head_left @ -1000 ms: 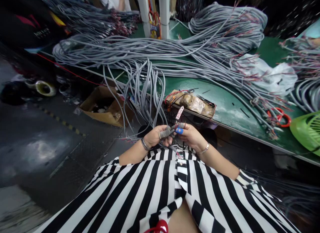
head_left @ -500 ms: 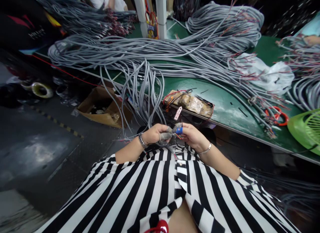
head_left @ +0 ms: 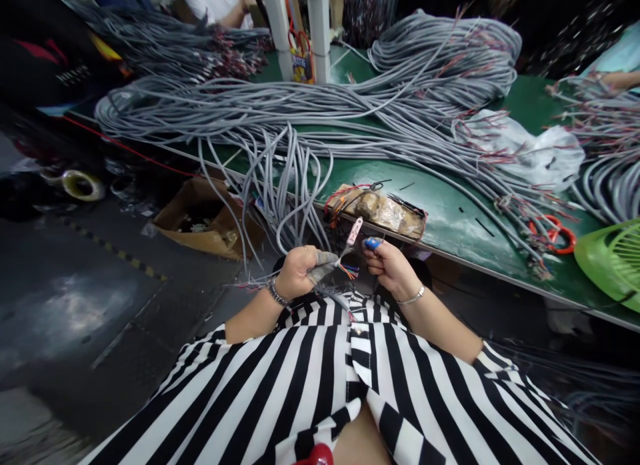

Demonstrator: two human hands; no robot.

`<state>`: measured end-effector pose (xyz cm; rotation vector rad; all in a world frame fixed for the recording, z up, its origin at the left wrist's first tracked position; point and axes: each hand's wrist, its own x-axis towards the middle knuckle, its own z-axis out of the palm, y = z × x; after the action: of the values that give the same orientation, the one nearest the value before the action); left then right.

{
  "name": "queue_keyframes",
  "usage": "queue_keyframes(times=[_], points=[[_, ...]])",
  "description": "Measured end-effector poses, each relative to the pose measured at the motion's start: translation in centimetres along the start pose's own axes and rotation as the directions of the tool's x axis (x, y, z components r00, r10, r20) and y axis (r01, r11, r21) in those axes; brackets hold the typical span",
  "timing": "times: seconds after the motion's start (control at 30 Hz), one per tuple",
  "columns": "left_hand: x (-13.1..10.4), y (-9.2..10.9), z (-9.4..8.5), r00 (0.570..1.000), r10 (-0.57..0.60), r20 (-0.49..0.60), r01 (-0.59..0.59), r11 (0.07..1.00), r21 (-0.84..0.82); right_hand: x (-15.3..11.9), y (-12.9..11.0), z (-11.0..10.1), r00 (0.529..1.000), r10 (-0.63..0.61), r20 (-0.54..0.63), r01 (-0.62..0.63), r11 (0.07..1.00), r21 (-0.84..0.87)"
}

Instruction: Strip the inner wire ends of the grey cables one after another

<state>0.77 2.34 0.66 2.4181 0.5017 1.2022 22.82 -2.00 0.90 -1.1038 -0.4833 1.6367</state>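
In the head view, my left hand (head_left: 303, 270), with grey coverings on its fingertips, is closed in a pinch on the end of a grey cable. Its thin coloured wires (head_left: 349, 270) fan out to the right past the fingertips. My right hand (head_left: 393, 266) is closed a short way to the right, apart from the wires. Between its thumb and forefinger shows a small blue object (head_left: 372, 243), whose exact kind I cannot make out. Just beyond the hands, a pinkish-white tag (head_left: 355, 231) is near the table edge.
Long grey cables (head_left: 225, 102) cover much of the green table (head_left: 450, 205), some hanging over its front edge. A taped block (head_left: 383, 208) sits at that edge. Orange-handled scissors (head_left: 560, 235) and a green basket (head_left: 610, 255) are right. A cardboard box (head_left: 200, 232) stands below left.
My hands have drawn apart. The right hand with the blue object has moved right and slightly away from me, leaving the coloured wires fanned out at my left hand.
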Motion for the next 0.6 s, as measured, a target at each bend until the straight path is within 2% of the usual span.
queue_keyframes(times=[0.13,0.3,0.6], points=[[0.4,-0.4,0.8,0.991,-0.043,-0.130,0.051,0.997,0.059,0.1,-0.5,0.1,0.997,-0.072,0.030,0.076,0.990,-0.117],[1.3,-0.9,2.2,0.978,-0.037,-0.205,0.070,0.985,0.156,1.3,-1.3,1.1,0.999,-0.043,-0.004,0.041,0.973,-0.228],[1.6,-1.7,3.4,0.975,-0.051,-0.218,0.086,0.984,0.154,2.7,-1.1,2.0,0.997,-0.067,0.045,0.071,0.993,-0.099]])
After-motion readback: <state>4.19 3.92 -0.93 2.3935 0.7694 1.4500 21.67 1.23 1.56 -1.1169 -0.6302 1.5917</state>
